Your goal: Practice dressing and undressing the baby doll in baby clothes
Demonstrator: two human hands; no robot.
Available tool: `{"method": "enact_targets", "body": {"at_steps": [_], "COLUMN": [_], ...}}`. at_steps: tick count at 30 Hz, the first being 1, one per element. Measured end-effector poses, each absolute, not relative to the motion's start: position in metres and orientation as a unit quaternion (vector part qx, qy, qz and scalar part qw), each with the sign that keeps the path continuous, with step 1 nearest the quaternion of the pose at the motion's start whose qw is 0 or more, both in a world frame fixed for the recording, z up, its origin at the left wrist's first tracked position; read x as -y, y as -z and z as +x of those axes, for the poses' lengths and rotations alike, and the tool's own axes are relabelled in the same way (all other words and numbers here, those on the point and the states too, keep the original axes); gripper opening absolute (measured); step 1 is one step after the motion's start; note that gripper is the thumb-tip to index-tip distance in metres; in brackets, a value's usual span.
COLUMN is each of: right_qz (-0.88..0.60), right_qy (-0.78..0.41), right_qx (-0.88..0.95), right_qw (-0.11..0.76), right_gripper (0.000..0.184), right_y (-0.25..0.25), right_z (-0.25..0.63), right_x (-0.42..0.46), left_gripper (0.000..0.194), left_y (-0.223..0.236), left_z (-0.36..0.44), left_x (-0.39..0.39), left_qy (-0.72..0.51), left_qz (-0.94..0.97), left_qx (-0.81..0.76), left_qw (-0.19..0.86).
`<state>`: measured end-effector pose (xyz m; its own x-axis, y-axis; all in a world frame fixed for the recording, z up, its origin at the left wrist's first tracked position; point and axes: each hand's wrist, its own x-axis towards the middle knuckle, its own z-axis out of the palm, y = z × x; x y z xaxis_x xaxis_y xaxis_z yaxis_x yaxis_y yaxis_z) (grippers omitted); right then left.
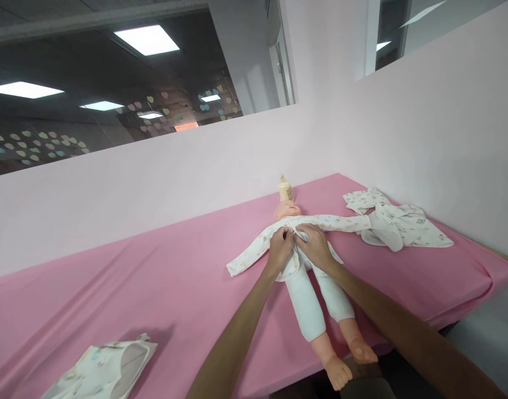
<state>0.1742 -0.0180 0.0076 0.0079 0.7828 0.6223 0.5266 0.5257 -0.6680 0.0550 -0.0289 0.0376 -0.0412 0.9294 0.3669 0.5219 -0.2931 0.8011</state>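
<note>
A baby doll [291, 210] lies on its back on the pink-covered table [154, 277], dressed in a white printed top [245, 255] and white trousers [307, 305], bare feet toward me. My left hand [280, 249] and my right hand [316, 244] both rest on the doll's chest, fingers pinched on the front edges of the top where they meet. A small baby bottle [285, 190] stands just beyond the doll's head.
A heap of printed baby clothes [397, 224] lies at the right by the pale wall. Another folded printed garment [106, 368] sits at the table's near left edge. Pale partition walls run behind and to the right of the table.
</note>
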Motion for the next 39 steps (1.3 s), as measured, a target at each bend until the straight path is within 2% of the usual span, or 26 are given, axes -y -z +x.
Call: {"method": "enact_targets", "body": {"at_steps": [6,9,12,16,21,24,27,34,39], "right_qz": [-0.536,-0.554,-0.566,-0.576,-0.563,-0.53,-0.489,-0.457,-0.46], "right_qy": [0.0,0.023,0.019,0.008,0.007,-0.028,-0.084,-0.23,-0.323], "right_qx": [0.698,0.687,0.685,0.678,0.693,0.688,0.667,0.616,0.556], "right_qw": [0.474,0.47,0.459,0.456,0.45,0.496,0.556,0.599,0.613], "right_gripper": [0.02,0.022,0.02,0.012,0.011,0.013,0.014,0.02,0.023], "right_y": [-0.001,-0.001,-0.001,0.0,0.003,0.002,-0.001,-0.007,-0.012], "right_z": [0.182,0.187,0.189,0.188,0.19,0.192,0.192,0.189,0.189], "right_x": [0.042,0.051,0.055,0.057,0.058,0.056,0.056,0.062,0.064], "left_gripper": [0.015,0.01,0.017,0.017,0.018,0.019,0.014,0.019,0.016], "left_y": [-0.034,-0.032,-0.033,-0.038,-0.044,-0.044,-0.041,-0.025,-0.023], "left_z": [0.05,0.049,0.054,0.06,0.062,0.063,0.064,0.065,0.067], "left_x": [0.066,0.077,0.081,0.085,0.083,0.078,0.076,0.073,0.072], "left_qy": [-0.358,-0.325,-0.289,-0.263,-0.26,-0.276,-0.306,-0.32,-0.276], "left_qz": [0.694,0.708,0.714,0.716,0.701,0.693,0.691,0.74,0.772], "left_qx": [-0.624,-0.625,-0.634,-0.643,-0.664,-0.666,-0.655,-0.539,-0.486], "left_qw": [0.007,-0.051,-0.064,-0.07,0.004,0.02,-0.011,-0.246,-0.304]}}
